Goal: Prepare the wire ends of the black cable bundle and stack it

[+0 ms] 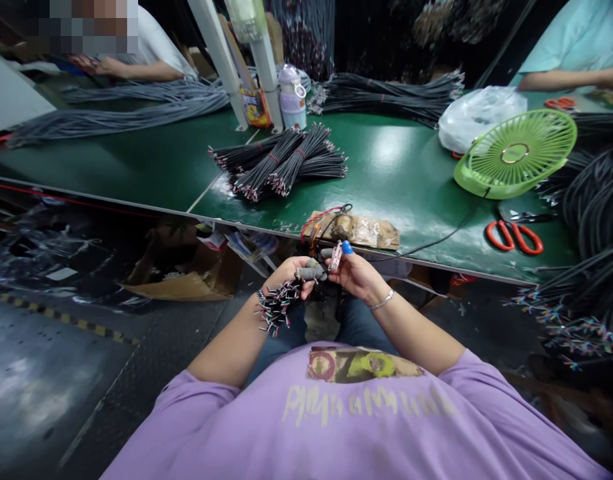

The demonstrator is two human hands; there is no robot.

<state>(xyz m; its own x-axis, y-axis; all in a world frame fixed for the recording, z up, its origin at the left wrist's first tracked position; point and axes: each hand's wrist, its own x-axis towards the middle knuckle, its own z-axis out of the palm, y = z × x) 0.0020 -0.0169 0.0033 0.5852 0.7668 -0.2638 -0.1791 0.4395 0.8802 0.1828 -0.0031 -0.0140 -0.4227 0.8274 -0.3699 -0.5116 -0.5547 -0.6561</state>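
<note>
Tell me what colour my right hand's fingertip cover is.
The fingertip cover is bright blue, seen best in the head view.

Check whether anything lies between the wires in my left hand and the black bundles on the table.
Only the left hand and the front edge of the green table come between the wires and the black bundles; the taped block lies to the right of that line.

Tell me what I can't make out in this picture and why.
All in the head view:
Small pink piece: too small to identify, partly covered by the right hand.
Number of wires in the left hand's wire bundle: tiny ends overlap.
Whatever the plastic bag holds: hidden by cloudy plastic.
Full cable pile: cut off by the right edge.
</note>
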